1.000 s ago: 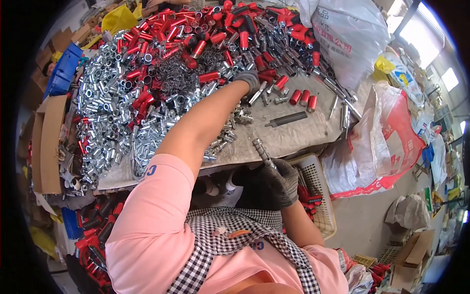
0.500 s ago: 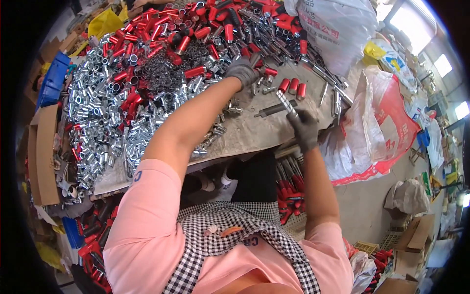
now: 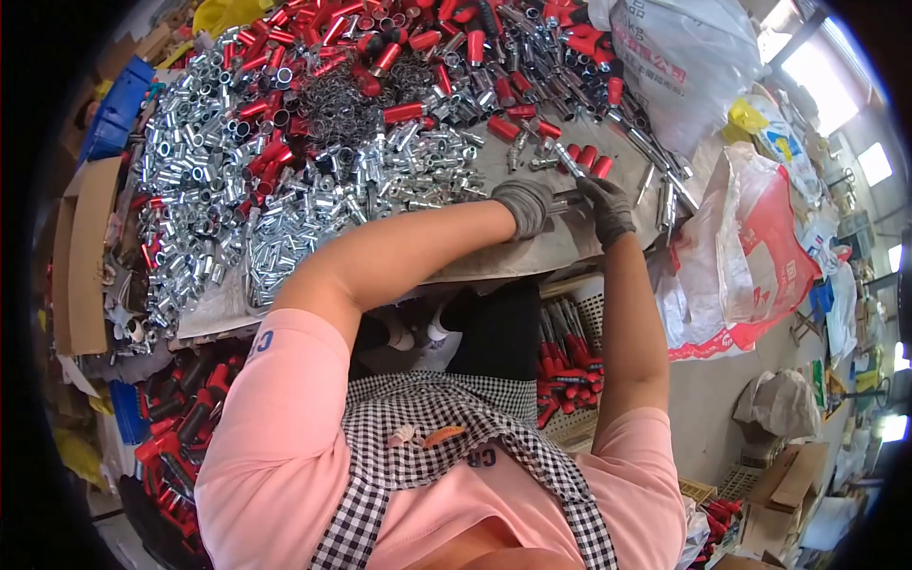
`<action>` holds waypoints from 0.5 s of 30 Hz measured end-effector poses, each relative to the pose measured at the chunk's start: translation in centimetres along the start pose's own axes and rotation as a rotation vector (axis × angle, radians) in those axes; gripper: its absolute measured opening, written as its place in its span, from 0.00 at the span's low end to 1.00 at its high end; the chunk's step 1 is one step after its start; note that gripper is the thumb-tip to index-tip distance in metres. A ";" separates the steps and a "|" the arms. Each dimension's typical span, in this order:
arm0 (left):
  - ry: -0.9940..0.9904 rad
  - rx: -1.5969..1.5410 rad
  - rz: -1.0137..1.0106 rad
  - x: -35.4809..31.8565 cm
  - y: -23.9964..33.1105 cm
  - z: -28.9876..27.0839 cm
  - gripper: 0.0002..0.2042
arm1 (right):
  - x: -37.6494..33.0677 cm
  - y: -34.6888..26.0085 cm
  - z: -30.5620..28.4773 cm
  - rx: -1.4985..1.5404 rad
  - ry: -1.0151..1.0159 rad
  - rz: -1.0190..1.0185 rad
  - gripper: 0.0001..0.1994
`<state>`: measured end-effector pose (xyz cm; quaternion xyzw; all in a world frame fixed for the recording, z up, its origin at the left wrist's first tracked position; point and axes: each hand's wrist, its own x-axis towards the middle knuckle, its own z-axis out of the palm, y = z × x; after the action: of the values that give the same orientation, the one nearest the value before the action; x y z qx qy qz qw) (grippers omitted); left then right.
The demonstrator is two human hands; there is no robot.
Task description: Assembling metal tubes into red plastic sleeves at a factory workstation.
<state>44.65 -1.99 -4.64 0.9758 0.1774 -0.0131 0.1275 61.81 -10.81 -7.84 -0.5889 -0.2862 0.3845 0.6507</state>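
Note:
My right hand point(image 3: 606, 209), in a grey glove, is closed around a bright silver shaft point(image 3: 568, 159) that slants up and to the left. The earlier view shows spiral grooves along it. Close by on the left, my grey-gloved left hand point(image 3: 525, 207) is curled over a dark grey rod point(image 3: 567, 199), whose end sticks out toward my right hand. The left fingers are partly hidden. Just beyond the hands lie a few short red sleeves point(image 3: 588, 157) and small silver fittings point(image 3: 516, 152) on the worktable point(image 3: 503, 261).
A large heap of silver collars point(image 3: 190, 190) covers the table's left side, with dark wire springs point(image 3: 342, 109) and red sleeves behind. Long metal rods point(image 3: 646, 142) lie at right, beside a white sack point(image 3: 674, 66) and a red-and-white sack point(image 3: 741, 252). Red-handled tools point(image 3: 570, 366) stand below.
My left hand has come back from the far pile toward me and right, onto the dark rod beside my right hand. The right hand still holds the silver shaft.

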 end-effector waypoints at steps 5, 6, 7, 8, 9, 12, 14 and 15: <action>0.014 -0.061 -0.171 0.7 -0.2 2.7 0.17 | 0.1 0.0 2.1 0.044 0.048 0.071 0.13; -0.014 -0.049 -0.184 0.6 -0.4 3.1 0.16 | 0.7 0.8 2.0 0.016 -0.020 0.045 0.12; -0.015 -0.047 -0.180 0.0 0.3 2.6 0.16 | 1.1 1.4 1.5 -0.006 -0.074 0.017 0.11; -0.060 0.008 -0.170 -1.5 1.6 1.5 0.15 | 0.9 1.8 1.5 -0.003 -0.070 0.016 0.11; -0.100 0.061 -0.175 -2.9 2.0 0.8 0.13 | 0.5 2.3 2.7 -0.128 -0.104 -0.155 0.09; -0.078 0.000 -0.246 -5.5 0.7 1.8 0.12 | -0.2 2.3 7.3 0.052 -0.156 0.043 0.08; -0.096 0.032 -0.266 -7.0 0.5 1.5 0.13 | -0.1 3.5 9.4 0.281 -0.194 0.171 0.09; -0.096 0.033 -0.271 -7.2 0.0 2.4 0.13 | 0.2 4.3 10.2 0.282 -0.199 0.172 0.09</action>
<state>37.91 -5.05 -6.41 0.9430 0.3010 -0.0799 0.1169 52.80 -5.06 -10.61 -0.4731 -0.2409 0.5315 0.6600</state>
